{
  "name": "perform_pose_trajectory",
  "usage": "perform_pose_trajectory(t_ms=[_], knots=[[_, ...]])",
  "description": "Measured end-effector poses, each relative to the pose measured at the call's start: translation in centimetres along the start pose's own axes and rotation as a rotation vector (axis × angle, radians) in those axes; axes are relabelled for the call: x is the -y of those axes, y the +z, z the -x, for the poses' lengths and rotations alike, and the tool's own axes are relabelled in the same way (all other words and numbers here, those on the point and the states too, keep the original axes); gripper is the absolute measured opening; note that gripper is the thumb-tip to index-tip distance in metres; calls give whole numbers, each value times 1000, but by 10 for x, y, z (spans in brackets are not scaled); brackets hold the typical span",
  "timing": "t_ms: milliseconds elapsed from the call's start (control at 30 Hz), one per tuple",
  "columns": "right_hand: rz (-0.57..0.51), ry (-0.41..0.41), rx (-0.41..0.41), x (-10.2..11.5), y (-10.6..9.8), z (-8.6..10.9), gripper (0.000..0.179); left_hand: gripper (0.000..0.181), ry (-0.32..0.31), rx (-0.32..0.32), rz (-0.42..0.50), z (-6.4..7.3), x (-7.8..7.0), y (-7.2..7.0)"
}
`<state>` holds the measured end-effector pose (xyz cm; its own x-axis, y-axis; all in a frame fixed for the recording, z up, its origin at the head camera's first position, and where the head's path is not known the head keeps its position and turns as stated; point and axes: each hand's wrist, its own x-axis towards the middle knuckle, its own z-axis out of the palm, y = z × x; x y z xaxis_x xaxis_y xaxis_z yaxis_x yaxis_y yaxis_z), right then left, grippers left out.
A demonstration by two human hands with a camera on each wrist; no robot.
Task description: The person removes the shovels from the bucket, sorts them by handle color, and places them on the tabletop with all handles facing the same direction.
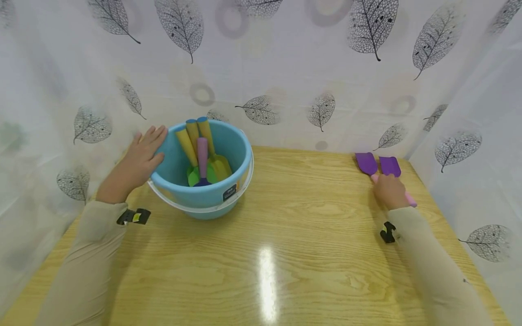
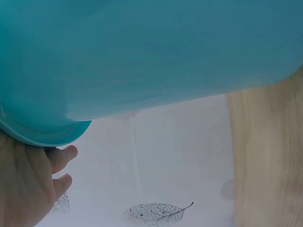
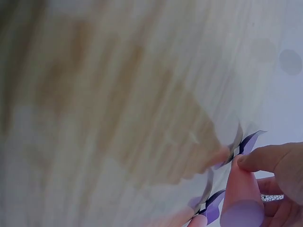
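Observation:
My left hand [image 1: 140, 158] rests on the left rim of a light blue bucket [image 1: 191, 197], fingers extended and thumb at the edge. In the left wrist view its fingertips lie right at the rim. Inside the bucket stand several toy shovels, with yellow handles [image 1: 186, 146] and a pink-purple handle [image 1: 202, 156] pointing up. Far to the right, my right hand [image 1: 389, 190] grips the pink handle [image 3: 242, 189] of a purple toy shovel, the thumb pressed along it. Two purple shovel blades [image 1: 366, 163] lie just beyond that hand, which partly covers the handles. A second shovel's handle [image 3: 200, 220] shows beside the gripped one.
The bucket's white carrying handle [image 1: 200, 210] hangs down across its front. Underneath is a wood-grain table [image 1: 310, 235] with a bright light reflection. A white curtain with leaf prints [image 1: 285, 68] encloses the back and both sides of the table.

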<state>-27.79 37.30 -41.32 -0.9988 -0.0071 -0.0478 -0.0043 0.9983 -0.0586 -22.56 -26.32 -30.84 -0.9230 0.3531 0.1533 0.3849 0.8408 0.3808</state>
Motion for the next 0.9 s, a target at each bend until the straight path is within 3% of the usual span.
perform_pose_trajectory(t_ms=[200,367,600,900], knots=[[8,-66,-69,-1,3,0,28,58,5,-2,2,0,0,0],[82,-147,-131,-9,8,0,22,58,7,0,6,0,-1,0],[199,-194,-194,-13,10,7,33,58,6,1,2,0,-1,-1],[218,-247,-240,-13,9,12,37,57,1,7,4,0,-1,0]])
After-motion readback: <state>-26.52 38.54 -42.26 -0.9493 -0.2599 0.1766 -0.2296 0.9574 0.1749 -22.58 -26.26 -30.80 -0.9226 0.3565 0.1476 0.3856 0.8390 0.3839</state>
